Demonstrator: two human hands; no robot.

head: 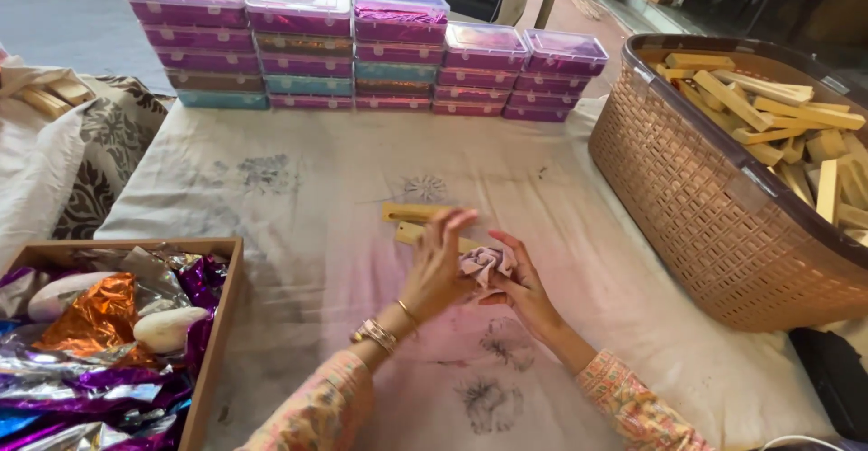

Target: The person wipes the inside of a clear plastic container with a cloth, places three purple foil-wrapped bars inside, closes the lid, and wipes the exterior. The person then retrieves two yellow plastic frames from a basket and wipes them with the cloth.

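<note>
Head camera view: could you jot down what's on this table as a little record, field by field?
Surface: table under a pale stained cloth
Left hand: left hand raised, fingers on a small crumpled pink wrapping
Right hand: right hand holds the same wrapping from below
Just behind hands: two flat wooden pieces lying on the cloth
Back row: stacked clear-lidded plastic boxes, mostly purple, some teal
Right: brown woven basket full of wooden blocks
Left: wooden tray with shiny foil sheets and pale oval pieces
</note>
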